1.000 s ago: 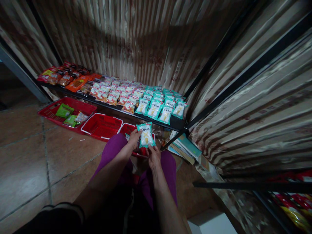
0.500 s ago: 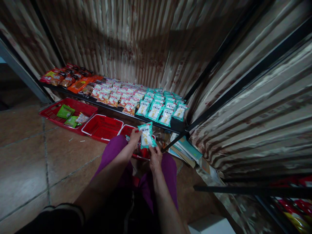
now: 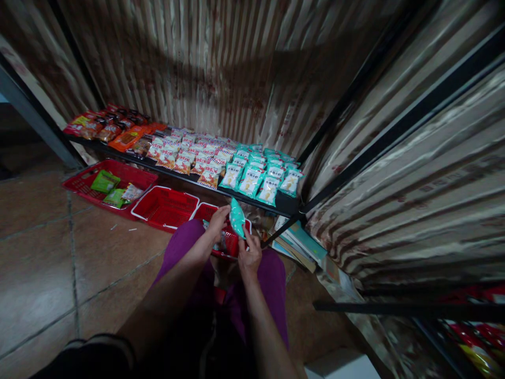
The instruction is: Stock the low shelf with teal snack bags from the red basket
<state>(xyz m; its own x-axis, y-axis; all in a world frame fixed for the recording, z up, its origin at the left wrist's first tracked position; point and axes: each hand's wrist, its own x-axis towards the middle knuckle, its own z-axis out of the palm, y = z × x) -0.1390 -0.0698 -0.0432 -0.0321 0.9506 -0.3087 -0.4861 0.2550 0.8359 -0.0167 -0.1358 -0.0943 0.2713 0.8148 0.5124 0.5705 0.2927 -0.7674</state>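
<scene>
A teal snack bag (image 3: 237,218) is tilted nearly edge-on between my hands, its printed front turned out of sight. My right hand (image 3: 249,253) pinches its lower end. At the bag's upper left edge, the fingertips of my left hand (image 3: 217,223) are closed against it. Just below is a red basket (image 3: 232,247) with a few packets in it, partly covered by my hands and knees. Similar teal bags (image 3: 250,180) lie in rows on the right part of the low black shelf (image 3: 287,202), directly ahead of my hands.
White-and-orange snack bags (image 3: 185,159) and red and orange packets (image 3: 128,138) line the shelf leftward. On the floor sit another red basket (image 3: 165,208) and one with green packets (image 3: 84,185). Books (image 3: 303,239) are stacked right of the black post. A white box (image 3: 343,366) stands lower right.
The teal snack bag has been turned from showing its printed front to nearly edge-on. My hands have shifted slightly around it; the shelf and baskets look the same.
</scene>
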